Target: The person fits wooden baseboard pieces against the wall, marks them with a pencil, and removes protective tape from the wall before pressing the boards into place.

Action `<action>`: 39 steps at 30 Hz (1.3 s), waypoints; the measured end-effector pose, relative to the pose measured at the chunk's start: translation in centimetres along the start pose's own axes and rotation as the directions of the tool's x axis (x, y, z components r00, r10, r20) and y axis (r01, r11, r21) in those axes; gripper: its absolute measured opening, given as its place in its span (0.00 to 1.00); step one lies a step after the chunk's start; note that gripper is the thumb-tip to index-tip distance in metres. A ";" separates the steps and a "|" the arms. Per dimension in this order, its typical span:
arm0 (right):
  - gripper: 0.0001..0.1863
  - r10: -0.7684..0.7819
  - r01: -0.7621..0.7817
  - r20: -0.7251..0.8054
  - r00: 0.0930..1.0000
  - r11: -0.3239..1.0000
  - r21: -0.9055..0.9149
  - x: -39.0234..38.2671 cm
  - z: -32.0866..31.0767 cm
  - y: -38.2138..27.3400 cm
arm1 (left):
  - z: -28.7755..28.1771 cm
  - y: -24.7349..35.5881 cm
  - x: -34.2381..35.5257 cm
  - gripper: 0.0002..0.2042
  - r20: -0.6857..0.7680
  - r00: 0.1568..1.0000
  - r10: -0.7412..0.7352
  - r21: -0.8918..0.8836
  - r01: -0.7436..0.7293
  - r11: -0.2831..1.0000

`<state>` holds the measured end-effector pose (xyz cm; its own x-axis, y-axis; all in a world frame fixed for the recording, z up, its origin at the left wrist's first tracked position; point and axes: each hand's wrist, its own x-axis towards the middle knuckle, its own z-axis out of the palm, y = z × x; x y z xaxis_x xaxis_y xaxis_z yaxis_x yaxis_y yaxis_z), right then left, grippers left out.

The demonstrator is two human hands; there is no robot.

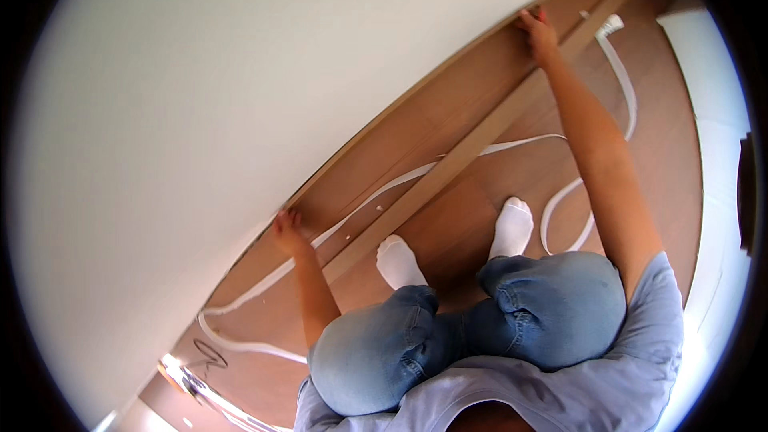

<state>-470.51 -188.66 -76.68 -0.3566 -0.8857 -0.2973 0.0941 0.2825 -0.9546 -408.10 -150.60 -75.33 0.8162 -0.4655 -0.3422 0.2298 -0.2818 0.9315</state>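
My left hand (290, 234) is at the foot of the white wall (200, 88), its fingers slightly apart and resting against a thin brown edging strip (384, 122). Farther along the same edge, at the upper right, my right hand (539, 36) is closed around a small object with a red part (542, 14); most of it is hidden by the fingers. Below both hands a long, flat tan board (456, 162) lies slanting across the floor, roughly along the wall. My right forearm passes over its far part.
A long white band (392, 184) winds over the brown wood floor (456, 208), under the board and around my feet in white socks (398, 262). Small white scraps lie nearby. A dark cord loop (210, 354) is at the lower left. White panelling (708, 112) stands at the right.
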 end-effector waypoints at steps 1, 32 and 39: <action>0.35 0.049 -0.050 -0.046 0.998 0.998 -0.039 0.8 -0.5 0.5 | 1.0 0.1 -0.7 0.15 0.088 0.996 0.008 -0.005 -0.008 1.000; 0.42 -0.095 0.100 -0.158 0.983 0.995 0.019 -0.1 0.3 -1.1 | 3.3 -1.7 -0.1 0.20 -0.008 0.996 0.086 0.118 -0.084 0.989; 0.49 0.101 -0.107 -0.127 0.987 0.993 -0.041 -2.4 2.3 -4.0 | -0.8 -2.0 1.6 0.23 0.087 0.979 0.183 0.286 -0.201 0.937</action>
<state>-467.90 -188.53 -72.23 -0.4600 -0.7987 -0.3878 0.0939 0.3905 -0.9158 -406.86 -150.12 -77.60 0.7951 -0.5805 -0.1753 -0.1001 -0.4108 0.9062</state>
